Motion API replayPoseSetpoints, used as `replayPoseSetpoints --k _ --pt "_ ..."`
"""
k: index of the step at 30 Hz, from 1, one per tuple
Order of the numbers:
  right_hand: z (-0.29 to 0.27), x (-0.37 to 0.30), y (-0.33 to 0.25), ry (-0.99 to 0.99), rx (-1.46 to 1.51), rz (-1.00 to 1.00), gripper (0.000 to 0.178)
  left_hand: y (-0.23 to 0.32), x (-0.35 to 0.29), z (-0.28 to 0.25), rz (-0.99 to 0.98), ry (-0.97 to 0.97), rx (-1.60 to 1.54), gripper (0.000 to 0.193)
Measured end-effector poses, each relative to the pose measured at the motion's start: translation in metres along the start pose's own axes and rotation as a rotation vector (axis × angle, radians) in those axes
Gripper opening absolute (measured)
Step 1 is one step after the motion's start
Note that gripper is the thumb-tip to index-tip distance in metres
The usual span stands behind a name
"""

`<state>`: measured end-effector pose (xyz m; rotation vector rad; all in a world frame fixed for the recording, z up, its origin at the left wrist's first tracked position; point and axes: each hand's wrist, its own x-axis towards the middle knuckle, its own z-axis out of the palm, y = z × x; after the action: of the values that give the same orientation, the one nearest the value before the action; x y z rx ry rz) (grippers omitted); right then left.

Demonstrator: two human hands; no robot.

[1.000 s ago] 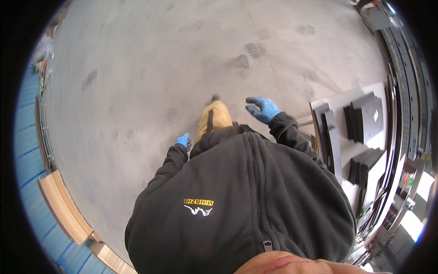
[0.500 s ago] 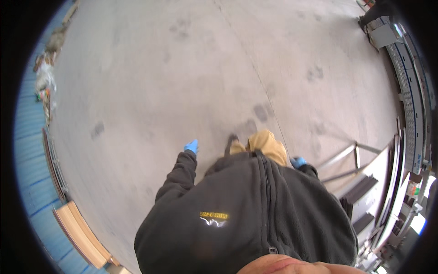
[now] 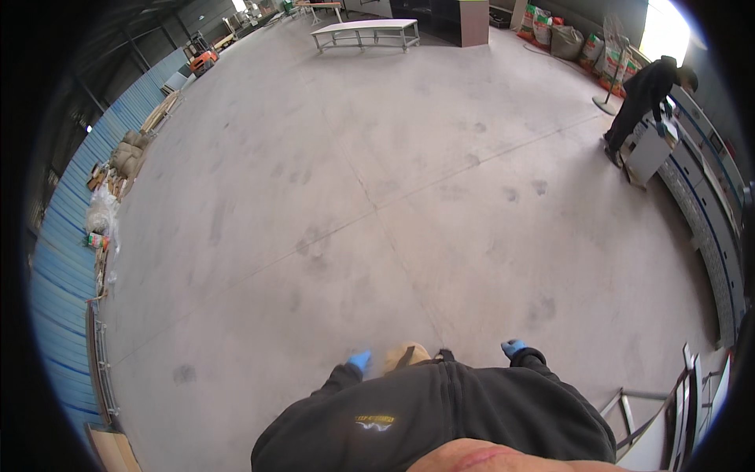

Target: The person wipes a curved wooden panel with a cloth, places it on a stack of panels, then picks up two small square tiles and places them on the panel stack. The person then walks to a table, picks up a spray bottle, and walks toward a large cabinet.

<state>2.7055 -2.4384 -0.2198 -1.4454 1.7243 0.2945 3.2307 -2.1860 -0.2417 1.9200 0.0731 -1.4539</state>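
Note:
My left hand (image 3: 359,360), in a blue glove, hangs in front of my dark jacket (image 3: 362,393) on the left side. Its fingers are smeared, so their pose cannot be made out, and no object shows in it. Out on the right, my right hand (image 3: 513,348) wears a matching blue glove. Its fingers look curled in, with nothing visible in them. Both hands are over the grey concrete floor (image 3: 314,204) and touch nothing that I can see. Part of a tan trouser leg (image 3: 405,355) shows between them.
A co-worker in dark clothes (image 3: 645,98) bends over a long machine (image 3: 700,189) at right, by a pale panel (image 3: 651,153). A white-topped bench (image 3: 366,30) stands far ahead. Metal frames and boards (image 3: 680,409) are at lower right. Sacks (image 3: 130,153) line the blue wall (image 3: 71,267).
The view has tilted up, bringing the bench, the co-worker and the far end of the hall into sight. Both hands now appear lower in the picture, and the left one has swung nearer my body.

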Motion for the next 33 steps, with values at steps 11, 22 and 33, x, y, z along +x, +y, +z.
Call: replayPoseSetpoints --k 11,22,33 --pt "-0.192 0.359 -0.341 0.001 0.252 -0.048 0.051 0.349 0.206 0.052 -0.032 0.016 0.671 0.033" --pt "-0.359 0.611 -0.457 -0.057 0.152 0.219 0.047 0.979 0.515 0.345 0.503 0.06 0.505 0.048" --pt "-0.674 1.002 -0.723 0.07 -0.202 0.004 0.049 1.214 0.645 0.454 0.002 -0.072 0.203 0.05"
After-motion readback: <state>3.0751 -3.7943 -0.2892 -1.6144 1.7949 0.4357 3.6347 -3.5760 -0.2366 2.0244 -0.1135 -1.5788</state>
